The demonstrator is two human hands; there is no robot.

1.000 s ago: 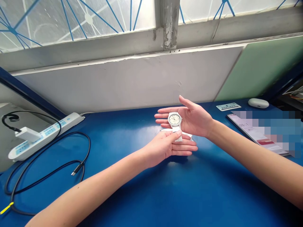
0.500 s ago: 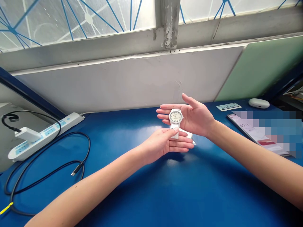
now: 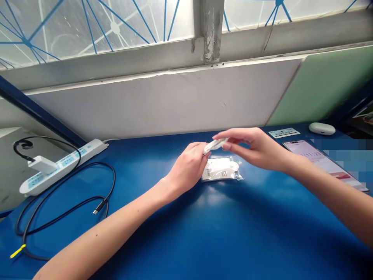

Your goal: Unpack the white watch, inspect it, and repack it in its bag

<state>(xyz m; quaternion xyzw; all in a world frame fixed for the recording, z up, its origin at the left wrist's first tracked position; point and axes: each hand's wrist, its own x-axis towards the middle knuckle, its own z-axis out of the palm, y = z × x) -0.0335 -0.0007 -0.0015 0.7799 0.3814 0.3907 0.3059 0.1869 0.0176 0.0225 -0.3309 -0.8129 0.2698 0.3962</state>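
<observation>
A white wristwatch (image 3: 213, 146) is held up edge-on between both hands, its dial turned out of sight. My left hand (image 3: 188, 166) is closed round the near-left end, back of the hand towards me. At the other end, the thumb and fingertips of my right hand (image 3: 258, 149) pinch the watch. Below them on the blue table (image 3: 163, 241) lies a clear plastic packet (image 3: 220, 169) with a white card or label inside, touched by neither hand as far as I can see.
A white power strip (image 3: 68, 165) with a plugged-in charger (image 3: 43, 165) and a looped black cable (image 3: 112, 182) occupies the left side. To the right are a phone (image 3: 323, 163), a small card (image 3: 284, 133) and a white earbud case (image 3: 321, 128). A wall panel (image 3: 163, 105) stands behind.
The watch has turned from face-up to edge-on. My right hand has gone from an open palm behind it to pinching it, and my left hand has rolled over, uncovering the packet.
</observation>
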